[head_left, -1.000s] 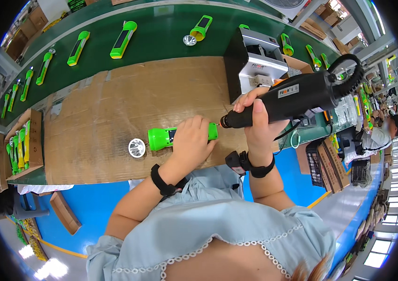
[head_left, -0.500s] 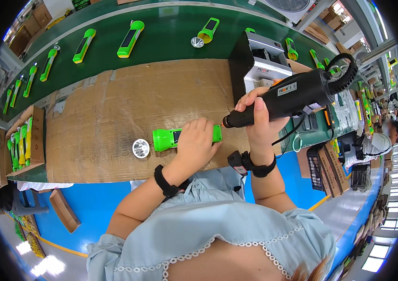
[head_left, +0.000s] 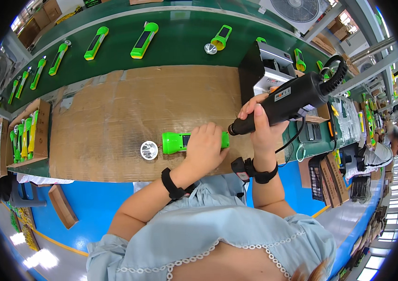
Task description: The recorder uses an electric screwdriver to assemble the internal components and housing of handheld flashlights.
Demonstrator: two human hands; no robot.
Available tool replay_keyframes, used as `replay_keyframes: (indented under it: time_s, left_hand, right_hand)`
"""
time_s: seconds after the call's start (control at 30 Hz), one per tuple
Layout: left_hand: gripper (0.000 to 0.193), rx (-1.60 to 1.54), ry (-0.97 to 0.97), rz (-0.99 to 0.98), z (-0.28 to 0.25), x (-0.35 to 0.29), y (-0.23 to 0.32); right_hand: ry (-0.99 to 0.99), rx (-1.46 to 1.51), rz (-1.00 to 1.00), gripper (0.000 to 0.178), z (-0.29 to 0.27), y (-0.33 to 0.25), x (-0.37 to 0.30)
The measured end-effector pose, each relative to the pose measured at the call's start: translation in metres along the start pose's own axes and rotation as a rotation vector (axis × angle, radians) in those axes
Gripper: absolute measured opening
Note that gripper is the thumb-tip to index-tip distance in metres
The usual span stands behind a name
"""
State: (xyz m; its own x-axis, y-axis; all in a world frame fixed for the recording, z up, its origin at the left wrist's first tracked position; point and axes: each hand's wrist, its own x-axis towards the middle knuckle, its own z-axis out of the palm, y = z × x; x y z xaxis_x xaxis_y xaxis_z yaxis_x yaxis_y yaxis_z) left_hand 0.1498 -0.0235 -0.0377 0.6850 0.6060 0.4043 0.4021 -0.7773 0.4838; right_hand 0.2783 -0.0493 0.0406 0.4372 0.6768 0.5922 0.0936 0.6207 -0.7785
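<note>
A green flashlight point(head_left: 172, 143) lies on its side on a cardboard sheet, its wide head end toward the left. My left hand point(head_left: 207, 146) is closed over its body and holds it against the cardboard. A black electric screwdriver point(head_left: 287, 104) is gripped in my right hand point(head_left: 265, 127), slanting down to the left. Its nose is right by the flashlight's tail end; whether the bit touches cannot be made out. Just left of the flashlight head, a round silver reflector point(head_left: 149, 150) rests apart on the cardboard.
Several green flashlights lie along the green conveyor point(head_left: 185, 42) at the back. A black-and-silver machine point(head_left: 274, 72) stands behind my right hand. At the left, a cardboard box point(head_left: 43, 129) holds more flashlights. A black cable hangs below the screwdriver. A co-worker point(head_left: 380, 152) sits far right.
The whole view has shifted slightly, moving the bench to the right in it. The screwdriver's rear end has swung a little left, while its nose stays by the flashlight's tail.
</note>
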Motion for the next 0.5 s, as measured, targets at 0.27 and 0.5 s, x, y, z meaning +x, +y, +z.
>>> replay_keyframes:
  time_s: [0.27,0.5]
  left_hand:
    - [0.045,0.01,-0.037,-0.042,-0.002,0.001,0.0]
    - [0.044,0.007,-0.007,-0.04,-0.002,-0.002,-0.001]
  right_hand:
    - [0.097,0.022,0.037,0.015,0.0,0.001,0.009]
    - [0.11,-0.045,0.069,0.033,0.006,0.005,0.009]
